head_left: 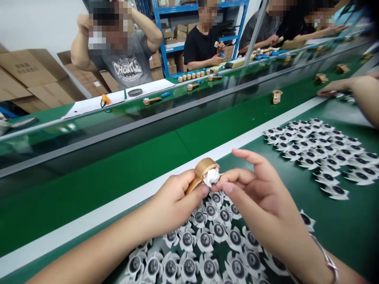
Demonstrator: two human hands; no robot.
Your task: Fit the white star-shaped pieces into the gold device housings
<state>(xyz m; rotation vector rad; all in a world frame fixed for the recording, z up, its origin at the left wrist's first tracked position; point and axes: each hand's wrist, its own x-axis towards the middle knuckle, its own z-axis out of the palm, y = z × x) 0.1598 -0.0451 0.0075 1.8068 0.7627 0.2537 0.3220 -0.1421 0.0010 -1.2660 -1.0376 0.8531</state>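
My left hand (177,197) is closed around the handle of a gold-coloured fan housing (206,166), a round ring on a short grip. A white fan wheel (211,176) sits at the ring's opening, facing right. At the wheel's right edge, my right hand (260,193) has its thumb and lower fingers closed in on the blades, while the index finger points up and away. How firmly the fingertips grip is partly hidden. Beneath both hands, many white fan wheels with dark round centres (209,268) lie in rows on the green table.
Another group of fan wheels (319,146) lies to the right, near a co-worker's arm (364,92). A green conveyor belt (118,177) runs beyond the white strip, carrying a gold housing (276,96). Across it, several people work beside gold fans with blue parts (194,85). Cardboard boxes (35,75) stand behind.
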